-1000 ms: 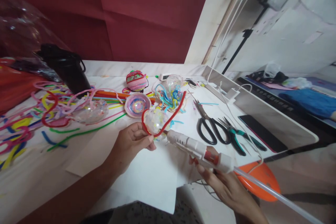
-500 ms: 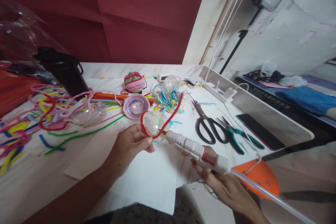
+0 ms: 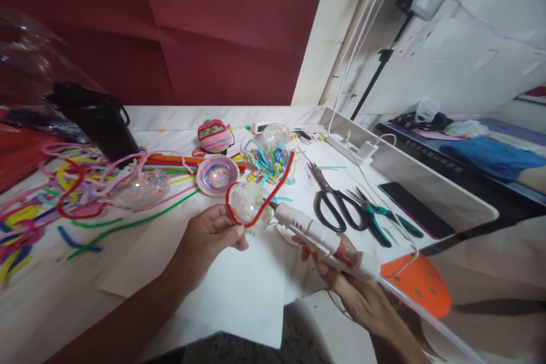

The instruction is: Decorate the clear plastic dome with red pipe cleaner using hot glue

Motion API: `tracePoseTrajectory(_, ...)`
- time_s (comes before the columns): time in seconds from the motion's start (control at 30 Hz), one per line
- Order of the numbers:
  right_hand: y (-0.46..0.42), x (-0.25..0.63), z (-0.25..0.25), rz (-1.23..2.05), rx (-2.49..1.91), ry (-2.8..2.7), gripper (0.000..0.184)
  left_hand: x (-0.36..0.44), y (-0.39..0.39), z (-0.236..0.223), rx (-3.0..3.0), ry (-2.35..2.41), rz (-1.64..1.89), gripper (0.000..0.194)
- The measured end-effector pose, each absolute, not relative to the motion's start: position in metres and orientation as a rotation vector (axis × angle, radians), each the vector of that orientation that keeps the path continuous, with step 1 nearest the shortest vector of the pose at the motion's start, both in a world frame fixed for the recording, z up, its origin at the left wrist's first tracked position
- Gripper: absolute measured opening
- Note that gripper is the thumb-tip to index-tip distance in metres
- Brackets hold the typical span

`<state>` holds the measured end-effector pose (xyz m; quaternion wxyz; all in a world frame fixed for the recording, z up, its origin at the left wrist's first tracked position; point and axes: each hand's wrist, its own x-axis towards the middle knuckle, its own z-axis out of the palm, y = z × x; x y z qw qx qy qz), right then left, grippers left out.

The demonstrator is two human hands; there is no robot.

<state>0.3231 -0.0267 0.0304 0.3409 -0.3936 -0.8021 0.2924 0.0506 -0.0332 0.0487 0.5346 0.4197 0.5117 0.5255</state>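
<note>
White bench [image 3: 25, 310], frame centre: left hand [image 3: 207, 234] pinches red strip [image 3: 281, 182] and dome [image 3: 247, 203]; right hand [image 3: 358, 296] grips glue gun [image 3: 313, 231], its axis slanting up-left toward them.

No wording can be read. A row of pale characters [image 3: 433, 156] runs along the slanting black band [image 3: 473, 181] on the right, too small and blurred to make out.

A creased dark red panel [image 3: 230, 23] stands behind a white, marble-patterned table [image 3: 55, 296]. Beside it is a bare, pale wall [image 3: 330, 23]. At upper right, light glares off a glossy whitish surface [image 3: 503, 23].
</note>
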Motion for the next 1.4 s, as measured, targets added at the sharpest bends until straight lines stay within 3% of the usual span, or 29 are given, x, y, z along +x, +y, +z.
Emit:
tracePoseTrajectory(0.2,-0.019,0.335,0.011,0.867,-1.111,-1.962,0.037,0.051,-0.033,0.049,1.014,1.236,1.239,0.019)
tracePoseTrajectory(0.47,-0.011,0.346,0.018,0.874,-1.041,-1.628,0.042,0.046,-0.03,0.043,1.081,1.289,1.215,0.016)
tracePoseTrajectory(0.67,0.017,0.375,0.019,0.401,-1.215,-1.612,0.032,0.05,-0.03,0.046,1.049,1.331,1.227,0.013)
tracePoseTrajectory(0.83,0.054,0.395,0.008,-0.016,-1.391,-2.0,0.036,0.054,-0.032,0.051,1.039,1.34,1.247,0.011)
tracePoseTrajectory(1.13,0.087,0.393,-0.012,-0.425,-1.677,-2.329,0.03,0.053,-0.031,0.049,1.042,1.281,1.244,0.019)
tracePoseTrajectory(1.27,0.067,0.377,0.009,-0.343,-1.57,-2.18,0.025,0.053,-0.032,0.048,1.045,1.272,1.245,0.018)
tracePoseTrajectory(1.4,0.033,0.328,0.04,0.414,-1.072,-2.011,0.019,0.053,-0.031,0.047,1.059,1.274,1.234,0.018)
